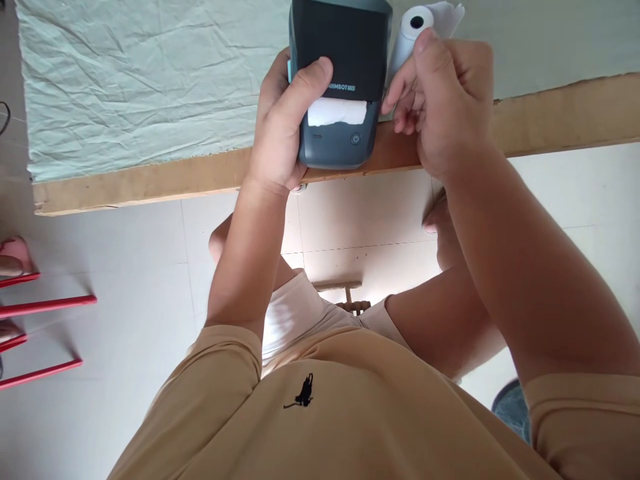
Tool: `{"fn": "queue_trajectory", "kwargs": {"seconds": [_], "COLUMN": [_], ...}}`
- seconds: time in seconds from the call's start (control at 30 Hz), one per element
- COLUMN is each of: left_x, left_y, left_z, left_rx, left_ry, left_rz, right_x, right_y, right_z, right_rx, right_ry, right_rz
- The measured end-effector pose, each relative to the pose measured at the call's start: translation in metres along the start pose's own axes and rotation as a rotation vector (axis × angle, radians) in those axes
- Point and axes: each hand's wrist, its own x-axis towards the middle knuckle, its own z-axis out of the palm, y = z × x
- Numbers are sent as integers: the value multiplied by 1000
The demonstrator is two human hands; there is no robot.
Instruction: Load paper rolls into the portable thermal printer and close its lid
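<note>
My left hand [286,120] grips a dark grey label printer [340,150] by its left side, thumb over its black cover. White paper [337,113] with an uneven edge shows in the slot at the printer's front, above a power button. Beside the printer's right edge is my right hand [440,93], its fingers curled in; whether something small is between them cannot be made out. Behind that hand a white paper roll [417,23] lies on the cloth, its dark core hole facing me and a loose end at its right.
A wrinkled pale green cloth [150,80] covers the table, whose wooden front edge [140,180] runs below the printer. Red legs of a stool or chair [47,305] stand on the floor at the left. A dark round container [514,408] is at the lower right.
</note>
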Motion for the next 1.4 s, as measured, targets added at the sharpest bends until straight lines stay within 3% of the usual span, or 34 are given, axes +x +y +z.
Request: {"fn": "queue_trajectory", "kwargs": {"seconds": [0.03,0.1,0.37,0.6,0.73,0.83,0.97,1.03,1.13,1.27,1.4], "left_x": [2,6,-3,11,9,5,3,1,-3,-8,-2], "left_y": [-2,-5,-8,-7,-5,-4,-5,-4,-2,-2,-1], "left_z": [-3,-9,-3,-16,-14,-11,-8,-5,1,7,1], "left_rx": [103,113,110,93,67,76,136,191,189,164,126], "left_ry": [-118,-182,-89,-225,-172,-199,-135,-157,2,31,13], "left_rz": [121,166,173,92,64,49,127,82,79,40,18], "right_x": [0,1,1,0,2,3,2,1,0,-2,-4], "right_y": [1,3,0,-3,-4,-4,-3,-1,2,4,4], "right_z": [0,0,4,7,7,6,4,4,4,7,7], "right_rx": [8,16,-116,-73,-18,-33,-101,-94,-30,-4,3], "right_ry": [15,43,112,148,181,177,170,165,169,198,213], "right_rz": [3,-12,-9,9,58,44,34,24,15,-8,-2]}}
